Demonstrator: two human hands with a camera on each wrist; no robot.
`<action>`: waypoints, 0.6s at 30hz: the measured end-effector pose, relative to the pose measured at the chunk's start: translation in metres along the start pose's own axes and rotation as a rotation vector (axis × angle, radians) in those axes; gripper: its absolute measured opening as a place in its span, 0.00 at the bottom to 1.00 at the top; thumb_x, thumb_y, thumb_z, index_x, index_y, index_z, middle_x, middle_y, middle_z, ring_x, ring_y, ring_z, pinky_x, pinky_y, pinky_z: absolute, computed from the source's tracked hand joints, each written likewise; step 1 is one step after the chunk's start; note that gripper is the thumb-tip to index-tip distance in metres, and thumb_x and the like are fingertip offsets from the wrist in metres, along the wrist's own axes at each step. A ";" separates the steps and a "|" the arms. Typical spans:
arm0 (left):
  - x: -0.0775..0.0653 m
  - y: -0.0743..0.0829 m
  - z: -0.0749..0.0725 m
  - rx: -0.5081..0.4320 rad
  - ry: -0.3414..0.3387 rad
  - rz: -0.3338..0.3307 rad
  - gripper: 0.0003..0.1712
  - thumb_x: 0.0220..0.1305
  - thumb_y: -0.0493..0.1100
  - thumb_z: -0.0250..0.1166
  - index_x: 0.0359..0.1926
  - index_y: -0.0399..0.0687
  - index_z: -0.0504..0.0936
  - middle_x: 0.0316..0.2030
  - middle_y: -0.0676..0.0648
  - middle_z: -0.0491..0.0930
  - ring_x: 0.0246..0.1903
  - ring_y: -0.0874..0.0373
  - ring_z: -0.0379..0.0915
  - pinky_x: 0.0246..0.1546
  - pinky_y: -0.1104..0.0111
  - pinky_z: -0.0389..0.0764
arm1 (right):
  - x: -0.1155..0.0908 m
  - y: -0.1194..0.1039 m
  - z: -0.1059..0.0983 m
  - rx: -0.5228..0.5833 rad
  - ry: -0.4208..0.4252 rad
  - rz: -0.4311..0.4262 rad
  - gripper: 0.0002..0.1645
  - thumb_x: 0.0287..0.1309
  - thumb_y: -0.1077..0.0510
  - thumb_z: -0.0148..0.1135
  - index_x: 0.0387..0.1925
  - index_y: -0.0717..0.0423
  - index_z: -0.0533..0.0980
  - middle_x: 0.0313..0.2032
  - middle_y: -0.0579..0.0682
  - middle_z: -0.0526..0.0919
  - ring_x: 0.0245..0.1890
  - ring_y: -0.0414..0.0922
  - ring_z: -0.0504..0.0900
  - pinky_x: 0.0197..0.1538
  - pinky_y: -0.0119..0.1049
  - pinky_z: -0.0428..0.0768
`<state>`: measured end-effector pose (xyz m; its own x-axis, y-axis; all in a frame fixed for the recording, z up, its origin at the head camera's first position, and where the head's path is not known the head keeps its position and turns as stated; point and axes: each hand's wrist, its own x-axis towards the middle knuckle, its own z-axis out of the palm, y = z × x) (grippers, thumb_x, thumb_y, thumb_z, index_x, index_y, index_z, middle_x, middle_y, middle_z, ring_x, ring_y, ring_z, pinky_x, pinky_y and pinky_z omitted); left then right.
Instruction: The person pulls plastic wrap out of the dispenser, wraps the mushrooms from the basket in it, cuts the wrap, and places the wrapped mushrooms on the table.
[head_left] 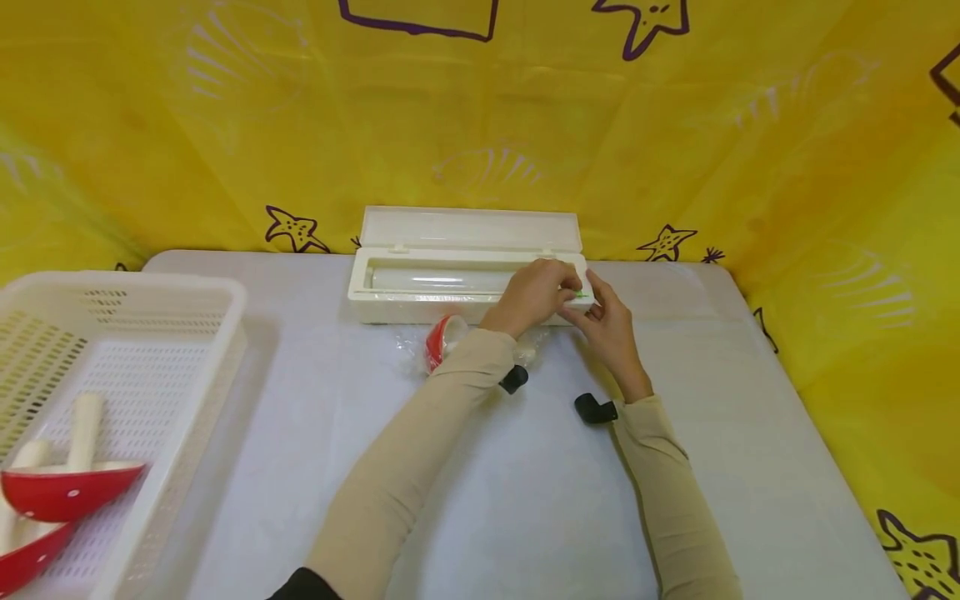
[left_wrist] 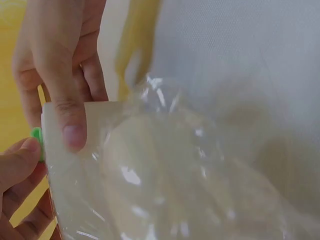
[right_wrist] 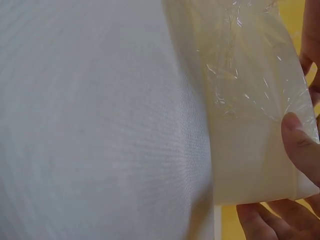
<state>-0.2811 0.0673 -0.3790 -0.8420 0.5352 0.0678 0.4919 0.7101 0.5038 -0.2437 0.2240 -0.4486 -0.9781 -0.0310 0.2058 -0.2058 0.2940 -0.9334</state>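
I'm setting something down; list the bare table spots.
Bare: the white table between the white perforated plastic basket and the beige left sleeve, and from the beige right sleeve to the right edge. Crowded: back middle, where left hand and right hand meet at the long white plastic box, a film-wrapped red-and-white object before it.

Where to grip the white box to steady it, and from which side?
Probably the box at its left end, thumb in front, coming from the left: it's long and narrow, that end is free, and the right hand holds the other. I'd avoid the front, where a wrapped bundle sits, and the back, where the open lid stands.
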 end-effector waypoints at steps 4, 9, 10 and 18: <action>-0.002 -0.005 -0.004 -0.002 -0.011 -0.031 0.12 0.68 0.42 0.64 0.50 0.52 0.87 0.49 0.52 0.85 0.54 0.57 0.78 0.58 0.64 0.75 | 0.000 0.000 0.001 0.016 0.002 -0.010 0.46 0.58 0.68 0.67 0.74 0.63 0.56 0.72 0.65 0.63 0.64 0.62 0.74 0.49 0.14 0.75; -0.004 -0.008 -0.007 -0.004 -0.029 -0.050 0.12 0.68 0.42 0.64 0.51 0.53 0.86 0.49 0.53 0.86 0.54 0.58 0.78 0.58 0.64 0.76 | 0.000 0.000 0.001 0.016 -0.004 -0.006 0.46 0.58 0.68 0.66 0.74 0.64 0.55 0.72 0.66 0.62 0.64 0.63 0.74 0.48 0.13 0.75; -0.005 -0.008 -0.008 -0.005 -0.033 -0.053 0.12 0.68 0.42 0.64 0.51 0.53 0.87 0.49 0.53 0.86 0.54 0.59 0.78 0.58 0.64 0.76 | 0.000 0.000 0.001 0.017 -0.007 -0.005 0.46 0.58 0.68 0.66 0.74 0.64 0.55 0.72 0.66 0.62 0.64 0.63 0.74 0.48 0.14 0.75; -0.011 -0.012 -0.019 -0.014 -0.055 -0.094 0.10 0.67 0.41 0.65 0.47 0.52 0.87 0.48 0.52 0.85 0.51 0.58 0.79 0.55 0.63 0.77 | -0.001 -0.001 0.001 -0.008 0.003 -0.010 0.47 0.58 0.67 0.67 0.74 0.63 0.55 0.72 0.65 0.62 0.63 0.63 0.74 0.48 0.14 0.76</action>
<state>-0.2822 0.0444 -0.3699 -0.8708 0.4909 -0.0272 0.4079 0.7522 0.5175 -0.2427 0.2230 -0.4484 -0.9758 -0.0309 0.2165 -0.2157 0.3010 -0.9289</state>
